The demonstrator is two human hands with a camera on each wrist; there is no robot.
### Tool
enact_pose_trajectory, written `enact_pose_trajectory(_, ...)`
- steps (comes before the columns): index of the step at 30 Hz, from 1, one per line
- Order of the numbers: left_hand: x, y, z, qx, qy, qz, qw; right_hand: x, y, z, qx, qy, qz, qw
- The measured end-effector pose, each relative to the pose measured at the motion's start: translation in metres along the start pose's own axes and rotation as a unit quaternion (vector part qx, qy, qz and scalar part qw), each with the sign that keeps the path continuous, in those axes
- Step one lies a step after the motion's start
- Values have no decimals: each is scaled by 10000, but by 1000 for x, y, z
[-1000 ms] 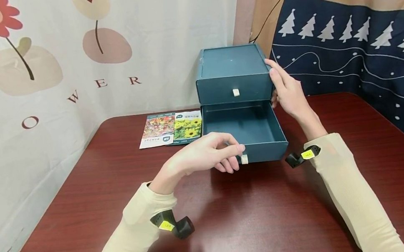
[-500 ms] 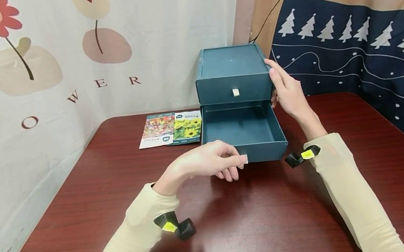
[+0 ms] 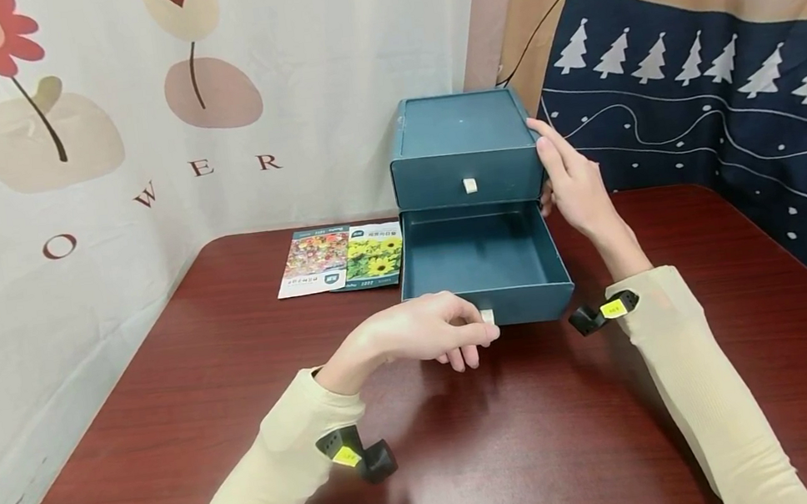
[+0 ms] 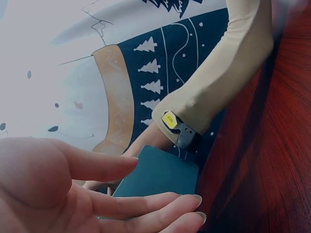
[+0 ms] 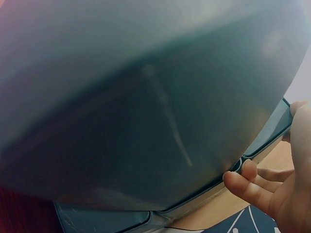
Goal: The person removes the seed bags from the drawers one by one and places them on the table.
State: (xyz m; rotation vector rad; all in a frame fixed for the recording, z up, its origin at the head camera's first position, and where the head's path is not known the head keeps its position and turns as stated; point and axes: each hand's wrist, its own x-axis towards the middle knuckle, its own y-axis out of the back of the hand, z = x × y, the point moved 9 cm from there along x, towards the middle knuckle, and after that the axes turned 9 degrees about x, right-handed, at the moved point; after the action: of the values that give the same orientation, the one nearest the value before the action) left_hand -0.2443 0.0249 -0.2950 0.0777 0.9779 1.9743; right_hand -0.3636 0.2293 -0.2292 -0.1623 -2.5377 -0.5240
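Note:
A blue two-drawer storage box (image 3: 462,123) stands at the back of the table. Its lower drawer (image 3: 531,303) is pulled out and shows a bare inside; the upper drawer (image 3: 433,183) is pushed in. My left hand (image 3: 424,329) is just in front of the lower drawer's white pull tab (image 3: 487,316). In the left wrist view, the thumb and fingers (image 4: 160,206) are spread, with nothing held between them. My right hand (image 3: 579,188) rests against the right side of the box, fingertips at its edge. In the right wrist view, fingers (image 5: 250,189) touch that edge.
Two flower-picture seed packets, one orange-red (image 3: 317,258) and one yellow (image 3: 376,255), lie overlapping left of the box. The red-brown wooden table (image 3: 185,380) backs onto a white printed curtain (image 3: 330,84). A dark blue tree-patterned cloth (image 3: 696,107) hangs at right.
My left hand has moved down and slightly towards me, from over the pull tab to just in front of it. The drawer and my right hand look unmoved.

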Motion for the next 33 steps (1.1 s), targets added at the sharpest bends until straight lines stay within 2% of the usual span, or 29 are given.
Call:
enact_pose_trajectory(16, 5, -5, -6, 142, 298, 16, 9995, 0, -1, -1, 22, 9, -10, 10000)
enact_pose_trajectory(24, 10, -8, -8, 338, 314, 65, 9989, -2, -1, -6, 23, -54, -25, 10000)
enact_pose_trajectory(27, 13, -8, -7, 455, 268, 161, 9985, 0, 0, 1, 2, -40, 0, 10000)
enact_pose_trajectory(33, 15, -5, -3, 625, 123, 401, 9972, -1, 0, 1, 2, -37, 10, 10000)
